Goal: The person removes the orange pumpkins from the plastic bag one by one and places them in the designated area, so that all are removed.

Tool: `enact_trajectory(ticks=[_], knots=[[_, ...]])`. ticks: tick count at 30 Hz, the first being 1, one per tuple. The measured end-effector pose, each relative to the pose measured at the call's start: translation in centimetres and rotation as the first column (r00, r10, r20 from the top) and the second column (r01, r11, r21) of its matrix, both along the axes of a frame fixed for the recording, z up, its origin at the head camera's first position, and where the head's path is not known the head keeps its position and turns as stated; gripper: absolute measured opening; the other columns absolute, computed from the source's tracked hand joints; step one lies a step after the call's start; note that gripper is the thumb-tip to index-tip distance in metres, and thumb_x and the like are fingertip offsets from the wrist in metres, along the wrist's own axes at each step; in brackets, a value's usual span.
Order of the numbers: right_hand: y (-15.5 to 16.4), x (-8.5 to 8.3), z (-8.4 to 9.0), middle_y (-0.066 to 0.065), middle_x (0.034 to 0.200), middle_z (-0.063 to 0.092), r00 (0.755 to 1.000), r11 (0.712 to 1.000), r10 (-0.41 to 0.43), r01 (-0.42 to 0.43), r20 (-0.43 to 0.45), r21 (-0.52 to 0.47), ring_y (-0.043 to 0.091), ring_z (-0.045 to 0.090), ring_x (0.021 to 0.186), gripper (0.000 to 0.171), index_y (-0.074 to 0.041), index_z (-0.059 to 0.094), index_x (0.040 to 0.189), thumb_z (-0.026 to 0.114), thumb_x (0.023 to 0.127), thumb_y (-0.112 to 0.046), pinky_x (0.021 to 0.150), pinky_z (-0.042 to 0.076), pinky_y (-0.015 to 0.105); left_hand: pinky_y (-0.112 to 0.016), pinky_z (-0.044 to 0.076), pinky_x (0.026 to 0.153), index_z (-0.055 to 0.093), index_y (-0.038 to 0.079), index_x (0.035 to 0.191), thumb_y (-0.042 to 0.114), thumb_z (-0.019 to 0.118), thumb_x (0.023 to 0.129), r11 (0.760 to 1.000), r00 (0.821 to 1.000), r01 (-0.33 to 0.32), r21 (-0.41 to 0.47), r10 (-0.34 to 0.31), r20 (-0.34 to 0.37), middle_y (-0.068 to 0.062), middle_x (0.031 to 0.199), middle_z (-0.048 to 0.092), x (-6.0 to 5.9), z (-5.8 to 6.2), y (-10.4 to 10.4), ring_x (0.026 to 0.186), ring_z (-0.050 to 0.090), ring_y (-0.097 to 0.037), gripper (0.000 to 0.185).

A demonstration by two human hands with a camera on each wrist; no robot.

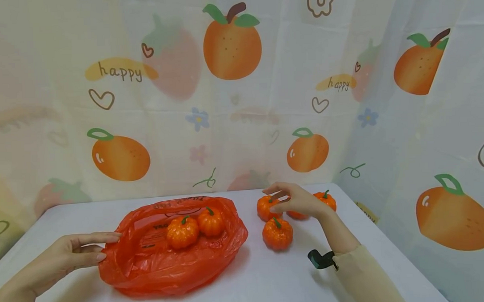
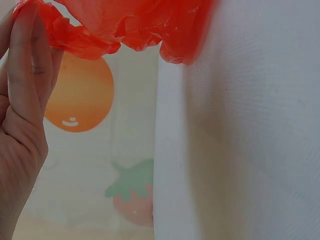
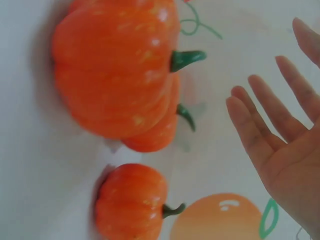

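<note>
A red plastic bag (image 1: 174,278) lies with its mouth spread wide on the table's left side. Two small orange pumpkins with green stems, one on the left (image 1: 182,233) and one on the right (image 1: 210,222), sit inside it. My left hand (image 1: 55,262) pinches the bag's left edge between thumb and fingers, as the left wrist view also shows. Over a group of several like pumpkins right of the bag hovers my right hand (image 1: 297,201), fingers spread and holding nothing. The nearest pumpkin (image 1: 278,235) stands in front; another (image 1: 264,209) is partly behind the fingertips.
A white cloth covers the table (image 1: 262,279). Behind it hangs a curtain (image 1: 241,137) printed with fruit, and a similar one (image 1: 386,163) runs along the right side. A dark camera mount (image 1: 321,258) juts from the right wrist.
</note>
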State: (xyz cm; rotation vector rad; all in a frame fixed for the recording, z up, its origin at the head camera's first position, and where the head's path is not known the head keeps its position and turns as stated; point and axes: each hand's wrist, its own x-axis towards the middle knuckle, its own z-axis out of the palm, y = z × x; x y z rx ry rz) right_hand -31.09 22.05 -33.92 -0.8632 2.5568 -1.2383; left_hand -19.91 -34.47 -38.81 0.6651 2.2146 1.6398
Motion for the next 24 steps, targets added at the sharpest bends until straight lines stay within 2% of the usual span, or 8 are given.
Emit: enact_trajectory(ticks=[6, 14, 19, 24], knots=[[-1.2, -0.1, 1.2, 0.003, 0.138, 0.06, 1.0, 1.0, -0.009, 0.01, -0.027, 0.009, 0.033, 0.058, 0.127, 0.045, -0.024, 0.06, 0.13, 0.074, 0.087, -0.023, 0.1, 0.053, 0.046, -0.018, 0.054, 0.091, 0.048, -0.003, 0.141, 0.0, 0.047, 0.099, 1.0, 1.0, -0.017, -0.012, 0.017, 0.007, 0.013, 0.132, 0.067, 0.0, 0.0, 0.1, 0.109, 0.069, -0.007, 0.043], [-3.3, -0.1, 2.9, -0.004, 0.136, 0.06, 0.999, 0.999, -0.029, 0.03, -0.044, 0.014, 0.022, 0.058, 0.126, 0.049, -0.028, 0.058, 0.131, 0.076, 0.085, -0.033, 0.1, 0.054, 0.042, -0.018, 0.053, 0.09, 0.047, -0.004, 0.142, 0.0, 0.047, 0.099, 1.0, 1.0, -0.014, -0.017, 0.013, -0.009, 0.013, 0.132, 0.066, -0.1, 0.0, 0.0, 0.108, 0.069, -0.009, 0.043], [-4.9, -0.4, 3.7, -0.006, 0.136, 0.06, 0.997, 1.0, -0.012, 0.014, -0.075, 0.019, 0.02, 0.059, 0.126, 0.051, -0.031, 0.058, 0.131, 0.077, 0.085, -0.035, 0.097, 0.056, 0.038, -0.018, 0.054, 0.09, 0.048, -0.003, 0.141, 0.0, 0.047, 0.099, 1.0, 1.0, -0.014, -0.011, 0.015, 0.014, 0.014, 0.131, 0.067, -0.1, -0.1, 0.0, 0.108, 0.069, -0.008, 0.042], [-6.6, -0.6, 4.8, -0.002, 0.139, 0.059, 0.994, 1.0, 0.023, -0.025, -0.109, -0.014, 0.026, 0.058, 0.129, 0.051, -0.027, 0.056, 0.134, 0.075, 0.087, -0.027, 0.1, 0.055, 0.041, -0.019, 0.055, 0.09, 0.048, -0.003, 0.141, 0.0, 0.047, 0.099, 1.0, 1.0, -0.017, -0.016, 0.017, 0.014, 0.015, 0.131, 0.067, -0.1, -0.1, -0.1, 0.107, 0.069, -0.006, 0.042]])
